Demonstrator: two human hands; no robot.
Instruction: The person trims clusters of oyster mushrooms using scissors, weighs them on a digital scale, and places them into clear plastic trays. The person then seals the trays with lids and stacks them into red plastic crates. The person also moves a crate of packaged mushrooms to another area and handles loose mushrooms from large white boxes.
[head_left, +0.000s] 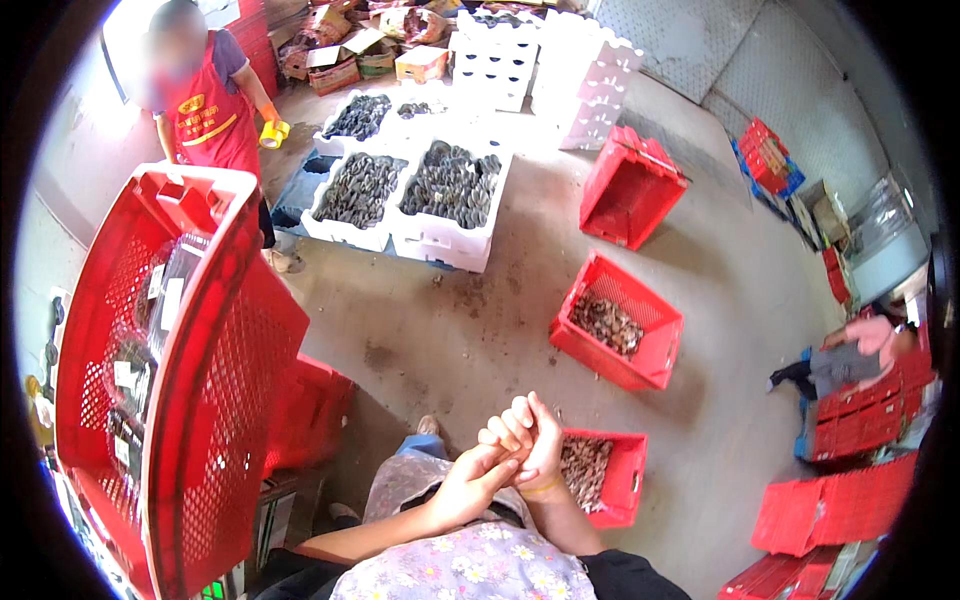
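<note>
My left hand (476, 478) and my right hand (541, 442) meet in front of my waist, over a floral apron (480, 562). The left thumb lies across the right palm, and the left hand clasps the right. The right fingers are curled in, and a thin yellow band circles that wrist. No tool or object shows in either hand. Just beyond the right forearm, a red plastic crate (634, 476) of small shellfish sits on the floor. Close on the left, a tall red perforated crate (225, 405) holds clear plastic packs (172, 296) with labels.
Another red crate (667, 337) holds shellfish; a third (637, 180) stands beyond it. White foam boxes (442, 251) hold dark mussels. A person in a red apron (214, 124) holds yellow tape (274, 135). Another person (855, 352) sits at right by stacked red crates (859, 420). Cardboard boxes (334, 75) lie behind.
</note>
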